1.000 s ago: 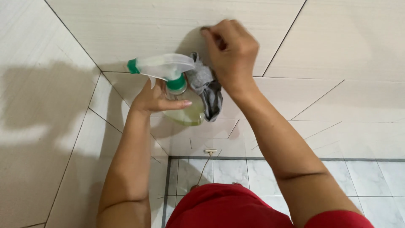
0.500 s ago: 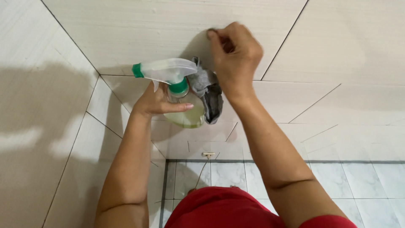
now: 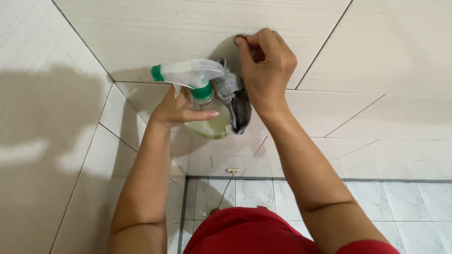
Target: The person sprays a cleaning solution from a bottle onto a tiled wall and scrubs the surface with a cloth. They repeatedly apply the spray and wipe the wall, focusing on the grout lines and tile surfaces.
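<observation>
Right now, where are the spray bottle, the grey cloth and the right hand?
spray bottle (image 3: pixel 209 124), head view, on its clear body holding yellowish liquid.
grey cloth (image 3: pixel 238 106), head view, on the hanging fold.
right hand (image 3: pixel 268 70), head view, on the back of the hand.

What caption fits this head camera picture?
Left hand holds a spray bottle; right hand presses a grey cloth on wall tile.
</observation>
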